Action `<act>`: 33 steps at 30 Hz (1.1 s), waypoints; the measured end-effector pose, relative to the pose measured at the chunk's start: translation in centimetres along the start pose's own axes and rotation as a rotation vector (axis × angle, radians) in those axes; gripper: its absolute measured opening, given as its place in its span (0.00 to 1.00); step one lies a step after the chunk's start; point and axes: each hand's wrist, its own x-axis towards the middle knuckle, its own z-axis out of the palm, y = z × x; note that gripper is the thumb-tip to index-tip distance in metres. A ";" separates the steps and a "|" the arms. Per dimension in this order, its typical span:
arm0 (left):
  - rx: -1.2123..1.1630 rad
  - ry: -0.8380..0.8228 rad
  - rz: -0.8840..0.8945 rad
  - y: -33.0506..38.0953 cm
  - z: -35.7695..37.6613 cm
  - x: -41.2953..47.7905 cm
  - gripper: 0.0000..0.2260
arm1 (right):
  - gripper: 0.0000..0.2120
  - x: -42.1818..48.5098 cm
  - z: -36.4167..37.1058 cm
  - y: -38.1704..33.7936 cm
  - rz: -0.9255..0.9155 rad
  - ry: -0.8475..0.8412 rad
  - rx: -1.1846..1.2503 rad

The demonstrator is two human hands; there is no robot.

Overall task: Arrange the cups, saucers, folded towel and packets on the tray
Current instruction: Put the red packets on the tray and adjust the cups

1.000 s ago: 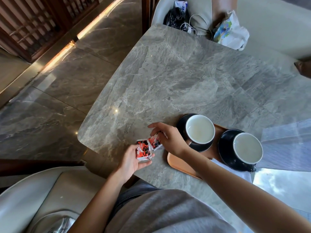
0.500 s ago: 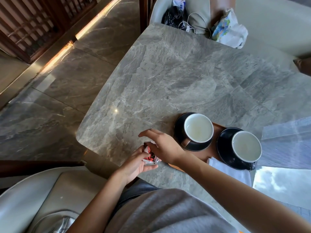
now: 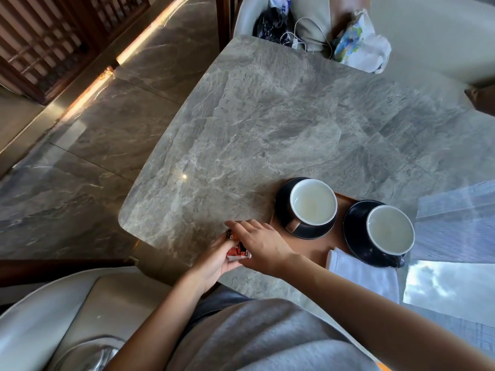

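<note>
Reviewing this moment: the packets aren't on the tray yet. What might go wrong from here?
1. The red packets are bunched between the left hand and the right hand, near the table edge; one may slip toward the lap or floor.
2. The left cup has its handle toward the right hand; carrying the packets across might bump it.
3. Little bare tray shows beside the folded towel, so the packets may land crowded or overhanging.

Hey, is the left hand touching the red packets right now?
Touching. The head view shows the left hand with its fingers curled round the red packets, holding them from below.
</note>
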 end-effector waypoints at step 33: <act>1.795 -0.305 0.809 1.5 6.5 1.6 0.28 | 0.17 -8.5 0.0 3.0 0.781 0.406 0.862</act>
